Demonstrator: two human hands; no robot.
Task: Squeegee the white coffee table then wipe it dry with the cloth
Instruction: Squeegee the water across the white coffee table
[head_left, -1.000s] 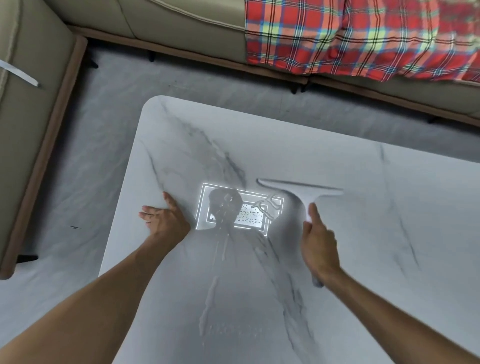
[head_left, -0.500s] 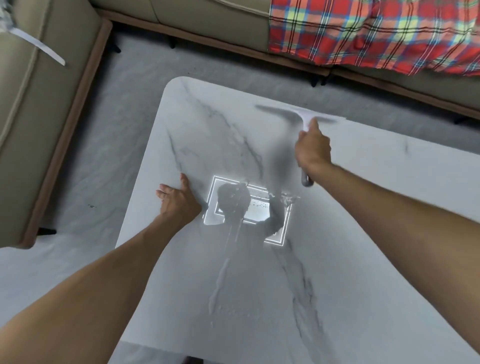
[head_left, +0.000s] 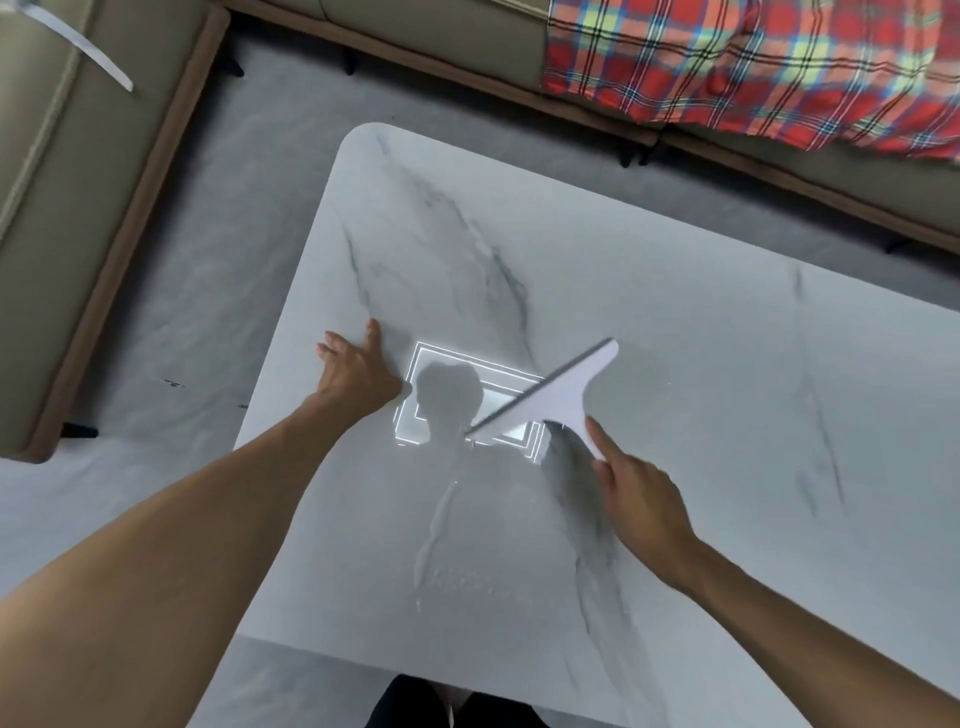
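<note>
Squeegee (head_left: 558, 392) gripped by right hand (head_left: 641, 506); left hand (head_left: 358, 371) flat on coffee table (head_left: 727, 338).

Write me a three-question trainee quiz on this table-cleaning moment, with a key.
1. True or false: the left hand rests flat on the coffee table.
2. What holds the squeegee? A: left hand. B: right hand. C: both hands.
3. Fill in: the plaid blanket lies on the ____.
Key: 1 true; 2 B; 3 sofa.
</note>
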